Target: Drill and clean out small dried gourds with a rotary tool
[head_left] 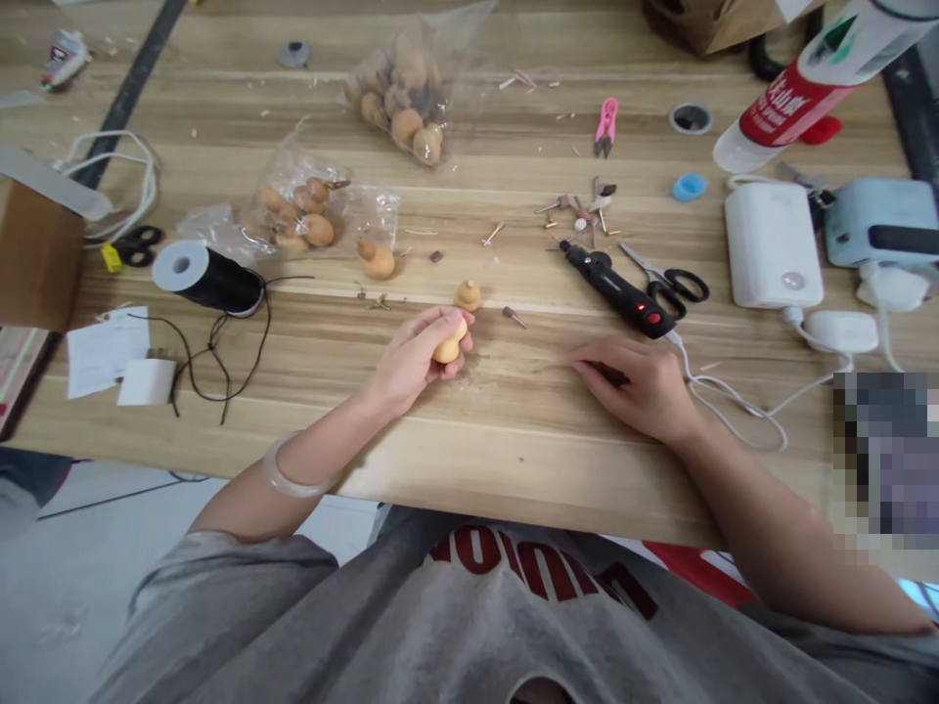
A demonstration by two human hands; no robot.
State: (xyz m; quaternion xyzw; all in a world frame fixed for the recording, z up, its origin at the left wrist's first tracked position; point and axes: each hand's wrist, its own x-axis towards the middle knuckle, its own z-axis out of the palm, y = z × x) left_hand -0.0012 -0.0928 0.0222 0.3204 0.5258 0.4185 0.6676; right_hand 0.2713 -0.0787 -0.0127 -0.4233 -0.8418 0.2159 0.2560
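Observation:
My left hand is closed around a small tan gourd, held above the wooden table with thumb and fingers wrapped about it. Just beyond it stands another small gourd, upright on the wood. To the right, my right hand rests on the table, its fingertips and thumb drawn together; whether anything is between them is hidden. A black rotary tool with a lit red spot lies beyond that hand, beside black-handled scissors. Between the hands and farther back is a small grinding bit.
Bagged gourds lie at the back, with a smaller bag of gourds nearer. A black thread spool stands left. Several rotary bits and pink snips lie right of centre. A white box with cables sits right.

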